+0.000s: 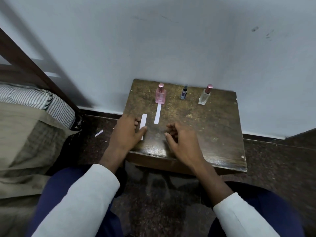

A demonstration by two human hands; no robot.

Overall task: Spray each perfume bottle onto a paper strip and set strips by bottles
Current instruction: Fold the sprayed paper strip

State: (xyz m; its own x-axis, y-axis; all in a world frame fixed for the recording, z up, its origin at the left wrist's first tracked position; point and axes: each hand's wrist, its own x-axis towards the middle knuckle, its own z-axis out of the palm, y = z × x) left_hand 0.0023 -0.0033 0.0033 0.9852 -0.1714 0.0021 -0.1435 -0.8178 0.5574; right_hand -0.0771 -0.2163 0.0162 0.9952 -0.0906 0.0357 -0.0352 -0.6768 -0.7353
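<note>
Here left hand (127, 132) at frame centre pinched loose paper strip (143, 123), thumb on top; right hand (179, 142) loosely curled, held nothing. Strip seemed light, floppy; better take by end.

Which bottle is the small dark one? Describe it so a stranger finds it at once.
On the worn brown wooden table, three bottles stand along the wall edge. The small dark blue spray bottle is between the pink square bottle and the clear glass bottle; it alone is slim, short and black-topped.
</note>
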